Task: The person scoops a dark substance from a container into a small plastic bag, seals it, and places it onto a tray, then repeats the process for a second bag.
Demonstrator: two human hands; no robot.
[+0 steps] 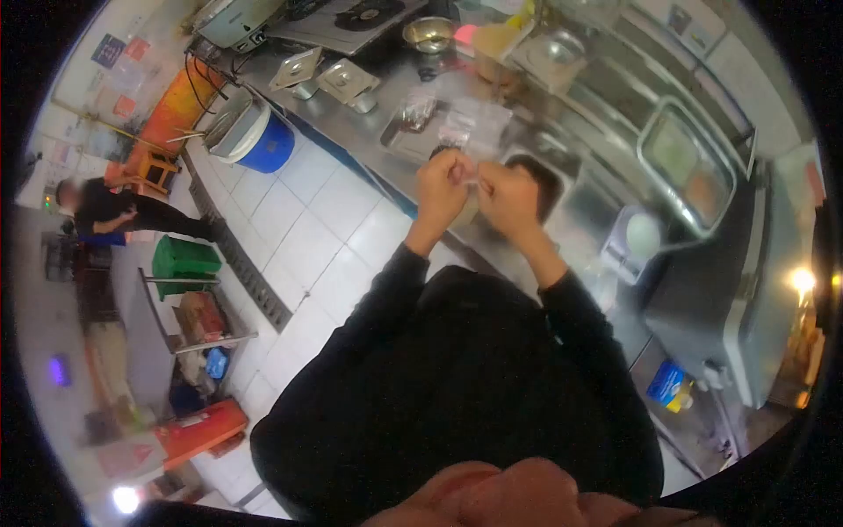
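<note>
Both hands meet above the near edge of the steel counter (369, 132). My left hand (443, 186) is closed, its fingers pinched on a clear plastic bag (472, 172). Beside it my right hand (512, 200) pinches the same see-through plastic, knuckles upward. What the bag holds cannot be made out. Just beyond the hands, a metal tray (406, 132) carries dark packed pieces in plastic. A dark-filled container (549, 180) is partly hidden behind my right hand.
Lidded steel containers (348, 81) and a metal bowl (429, 35) stand farther back. A white scale (634, 241) and a large glass-like tray (689, 167) are at right. A blue-and-white bucket (263, 140) is on the floor at left. Another person (105, 206) is far left.
</note>
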